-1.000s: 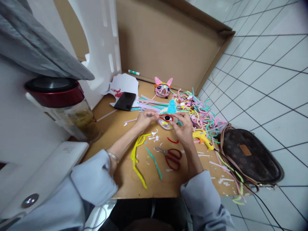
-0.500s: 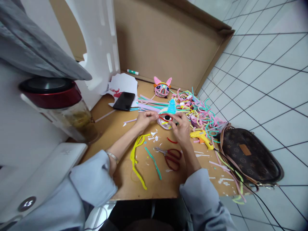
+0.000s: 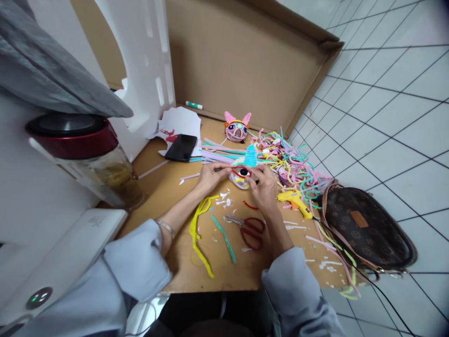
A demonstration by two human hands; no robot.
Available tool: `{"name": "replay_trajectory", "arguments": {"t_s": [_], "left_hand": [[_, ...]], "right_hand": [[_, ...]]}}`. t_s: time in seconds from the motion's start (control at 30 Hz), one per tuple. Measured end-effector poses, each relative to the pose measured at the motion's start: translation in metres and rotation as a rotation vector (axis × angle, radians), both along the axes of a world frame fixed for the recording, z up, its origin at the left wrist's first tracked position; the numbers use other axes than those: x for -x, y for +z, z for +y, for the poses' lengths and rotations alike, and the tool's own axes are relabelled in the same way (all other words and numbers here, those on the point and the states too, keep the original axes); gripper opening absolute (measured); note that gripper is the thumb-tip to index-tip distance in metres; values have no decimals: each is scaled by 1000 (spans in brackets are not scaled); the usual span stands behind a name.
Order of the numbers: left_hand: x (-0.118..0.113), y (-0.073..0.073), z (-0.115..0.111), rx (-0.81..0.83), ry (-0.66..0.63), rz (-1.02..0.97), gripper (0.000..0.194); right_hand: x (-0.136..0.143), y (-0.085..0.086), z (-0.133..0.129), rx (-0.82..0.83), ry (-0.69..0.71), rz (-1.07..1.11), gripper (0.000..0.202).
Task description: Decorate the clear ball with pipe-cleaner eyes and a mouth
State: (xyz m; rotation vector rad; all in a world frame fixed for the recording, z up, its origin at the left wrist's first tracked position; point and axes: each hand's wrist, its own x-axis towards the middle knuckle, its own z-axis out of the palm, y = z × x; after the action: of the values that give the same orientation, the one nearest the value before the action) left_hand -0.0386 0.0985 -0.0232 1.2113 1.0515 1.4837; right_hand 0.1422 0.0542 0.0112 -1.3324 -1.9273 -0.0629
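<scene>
A small round craft head [image 3: 239,182] with a black-centred eye and a blue ear [image 3: 250,155] sits between my hands. Across its front, above the eye, runs a curved red pipe cleaner [image 3: 238,167]. My left hand [image 3: 211,178] pinches that strip at its left end. On the other side my right hand [image 3: 264,183] has thumb and fingers closed at the strip's right end, against the head; the fingers partly hide this spot. Below lie red-handled scissors [image 3: 250,229], a teal pipe cleaner [image 3: 224,238], yellow pipe cleaners [image 3: 194,229] and a short red piece [image 3: 250,205].
A finished-looking pink-eared head [image 3: 236,130] stands behind. Right of my hands are a pipe cleaner heap [image 3: 298,168], a yellow glue gun [image 3: 295,202] with its cord, and a brown bag [image 3: 368,229]. Leftward are a phone [image 3: 181,147] on paper and a glass jar [image 3: 115,173].
Both hands stay nearly in place on the red pipe cleaner and the craft head. The camera view has shifted very slightly.
</scene>
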Motion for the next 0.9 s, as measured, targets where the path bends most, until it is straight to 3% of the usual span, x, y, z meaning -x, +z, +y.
{"name": "replay_trajectory", "arguments": {"t_s": [0.2,0.4,0.5,0.7,0.9], "left_hand": [[-1,-4,3,-6,-1,-10,28],[4,-3,0,-261,94,340,15],[5,-1,-2,-298,118,423,14],[4,3,-5,-313,132,371,13],[5,20,-21,-290,129,272,18]], "right_hand": [[0,1,-1,5,-15,-29,24],[2,2,-4,-1,-16,-49,22],[3,3,-5,-7,-27,-56,22],[5,4,-7,-38,-46,-58,22],[5,12,-14,-41,-36,-5,24]]}}
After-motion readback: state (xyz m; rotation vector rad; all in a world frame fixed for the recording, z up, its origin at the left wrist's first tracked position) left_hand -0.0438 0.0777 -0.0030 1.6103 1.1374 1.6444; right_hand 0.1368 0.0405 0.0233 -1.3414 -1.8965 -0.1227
